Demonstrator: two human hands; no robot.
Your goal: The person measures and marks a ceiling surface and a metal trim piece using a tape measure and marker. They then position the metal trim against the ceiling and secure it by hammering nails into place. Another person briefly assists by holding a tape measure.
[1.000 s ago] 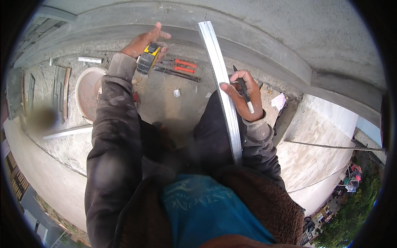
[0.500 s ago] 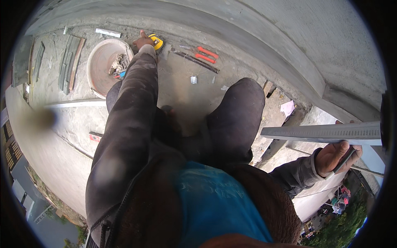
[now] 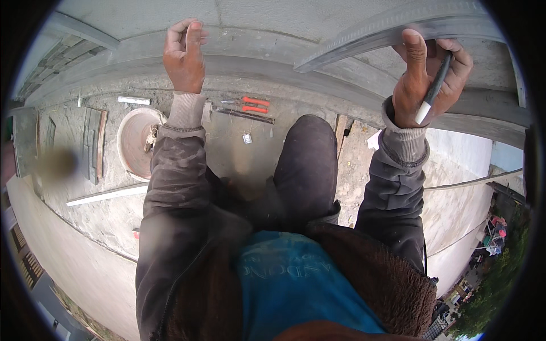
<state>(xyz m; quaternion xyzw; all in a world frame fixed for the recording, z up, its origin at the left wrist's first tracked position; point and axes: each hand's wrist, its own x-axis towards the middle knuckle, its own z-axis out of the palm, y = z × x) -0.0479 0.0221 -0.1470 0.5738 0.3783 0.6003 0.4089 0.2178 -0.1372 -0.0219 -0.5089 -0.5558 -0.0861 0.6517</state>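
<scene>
My left hand point(image 3: 185, 57) is raised in front of the grey wall, with its fingers curled in and the thumb against them. Whatever it may hold is hidden. At the upper right, my right hand point(image 3: 427, 77) grips a long grey metal profile point(image 3: 364, 42) with a row of small marks along it. A dark marker-like stick with a white end point(image 3: 436, 88) is also tucked between that hand's fingers. The profile slants across the wall, its near end left of the hand.
Red-handled pliers-like tool point(image 3: 255, 105) and a dark bar point(image 3: 244, 115) lie on the dusty floor. A round tub point(image 3: 126, 160) holds tangled string. Wood strips point(image 3: 94, 142) and a white strip point(image 3: 105, 194) lie left. My knee point(image 3: 307, 148) rises centrally.
My left hand has risen from beside the yellow tape measure on the floor to the wall; that tape is out of sight. My right hand has lifted the profile upward and leftward.
</scene>
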